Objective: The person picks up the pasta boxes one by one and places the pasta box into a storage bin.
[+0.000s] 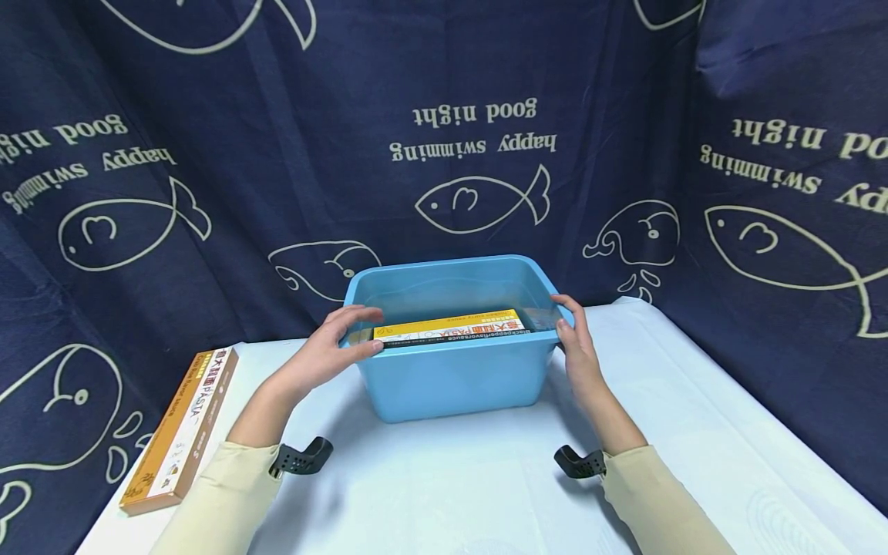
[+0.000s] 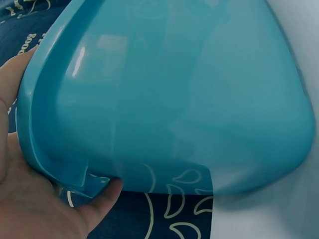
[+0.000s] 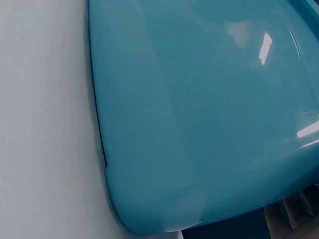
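A light-blue plastic bin [image 1: 451, 385] stands on the table, its open top facing up. Inside it lies a yellow, white and black pasta box [image 1: 451, 330]; the bin's front wall hides its lower part. My left hand [image 1: 324, 351] grips the bin's left rim, thumb at the front corner. On the opposite side my right hand [image 1: 579, 347] holds the right rim. The left wrist view has the left hand [image 2: 37, 199] curled around the rim of the bin [image 2: 174, 99]. In the right wrist view the bin's wall [image 3: 189, 124] fills most of the picture, with fingers [image 3: 289, 219] at the lower right corner.
An orange and white pasta box [image 1: 183, 432] lies at the table's left edge, beside my left forearm. White cloth covers the table [image 1: 430, 486]. A dark blue curtain [image 1: 479, 69] with fish drawings hangs close behind the bin and along both sides.
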Tool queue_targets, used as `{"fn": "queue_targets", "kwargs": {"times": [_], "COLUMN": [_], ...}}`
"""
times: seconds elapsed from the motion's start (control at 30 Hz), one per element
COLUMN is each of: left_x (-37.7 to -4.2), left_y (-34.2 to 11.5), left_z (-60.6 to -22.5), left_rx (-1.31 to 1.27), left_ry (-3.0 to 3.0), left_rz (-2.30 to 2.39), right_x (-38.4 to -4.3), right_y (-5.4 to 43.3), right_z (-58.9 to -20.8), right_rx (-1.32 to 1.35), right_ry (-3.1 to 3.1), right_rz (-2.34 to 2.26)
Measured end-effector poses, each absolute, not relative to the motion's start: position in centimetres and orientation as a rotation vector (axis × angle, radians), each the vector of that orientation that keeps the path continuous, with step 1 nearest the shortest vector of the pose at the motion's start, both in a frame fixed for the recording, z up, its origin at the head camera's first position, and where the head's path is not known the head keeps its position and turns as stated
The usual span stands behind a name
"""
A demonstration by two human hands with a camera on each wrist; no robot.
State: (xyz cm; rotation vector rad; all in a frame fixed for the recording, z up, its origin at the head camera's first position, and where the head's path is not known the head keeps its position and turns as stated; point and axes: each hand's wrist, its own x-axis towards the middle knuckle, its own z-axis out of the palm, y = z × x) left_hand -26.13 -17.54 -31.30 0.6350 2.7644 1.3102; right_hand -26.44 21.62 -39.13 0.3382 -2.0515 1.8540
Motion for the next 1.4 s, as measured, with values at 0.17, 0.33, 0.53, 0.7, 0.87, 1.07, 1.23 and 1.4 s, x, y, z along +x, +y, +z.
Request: {"fn": "queue_targets", "kwargs": {"times": [0.17,0.33,0.53,0.7,0.87,1.07,1.23,1.4], "left_x": [-26.1,-26.1,-26.0,-26.0,-26.0,-26.0,-25.9,-25.7], "left_y": [-17.5,-17.3,-17.1,-17.0,-16.7,-16.3,-16.1,-16.2], "left_z": [-31.5,-31.7,-32.0,-32.3,-32.5,-32.7,-33.0,-33.3], "left_rx": [0.626,0.609,0.614,0.627,0.625,0.621,0.612,0.569], "left_ry": [2.748,2.743,2.741,2.767,2.790,2.795,2.799,2.828], "left_rz": [1.360,1.403,1.463,1.496,1.533,1.599,1.634,1.646], "right_x": [-26.3,-26.1,-26.1,-26.1,-26.1,-26.4,-26.5,-26.5], "right_y": [21.6,21.5,21.5,21.5,21.5,21.6,21.7,21.7], "right_z": [-38.9,-38.4,-38.3,-38.2,-37.9,-37.8,-37.8,-37.8], "right_rx": [0.333,0.322,0.316,0.309,0.302,0.286,0.283,0.300], "right_ry": [-2.069,-2.075,-2.110,-2.137,-2.151,-2.167,-2.170,-2.165], "right_rz": [1.846,1.863,1.857,1.855,1.851,1.812,1.789,1.812]}}
